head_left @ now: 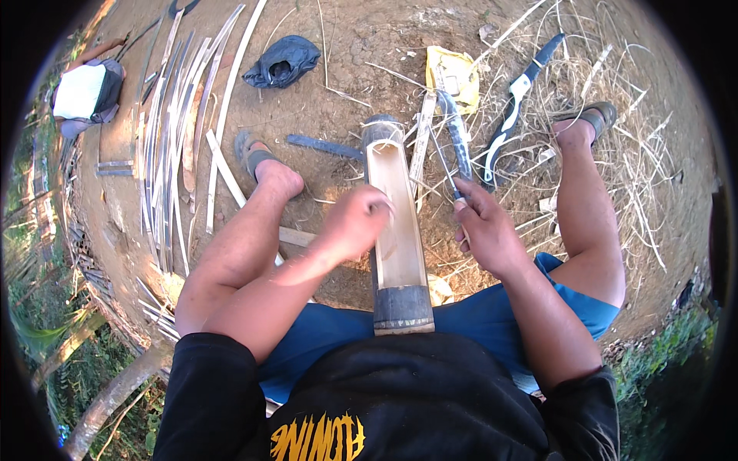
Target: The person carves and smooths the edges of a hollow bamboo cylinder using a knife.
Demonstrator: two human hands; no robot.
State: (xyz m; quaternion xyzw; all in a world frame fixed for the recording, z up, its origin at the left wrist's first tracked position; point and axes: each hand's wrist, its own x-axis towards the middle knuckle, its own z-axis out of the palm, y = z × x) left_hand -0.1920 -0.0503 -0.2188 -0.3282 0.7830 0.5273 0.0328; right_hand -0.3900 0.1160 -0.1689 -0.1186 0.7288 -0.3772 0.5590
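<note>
While a slim-bladed tool [460,194] is gripped in the right hand [490,233], the left hand [357,223], blurred and curled, is held well apart from it over the left edge of a bamboo tube [404,303], and whether anything is grasped there cannot be told. The tube, cut open along its upper side, is set lengthwise between the bent legs [588,180]. Pale strips [224,115] are laid on the ground [361,38] to the left.

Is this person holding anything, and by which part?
The right grip holds a slim tool by its handle end. Whether the left grip, blurred over the bamboo tube, holds anything cannot be told.
</note>
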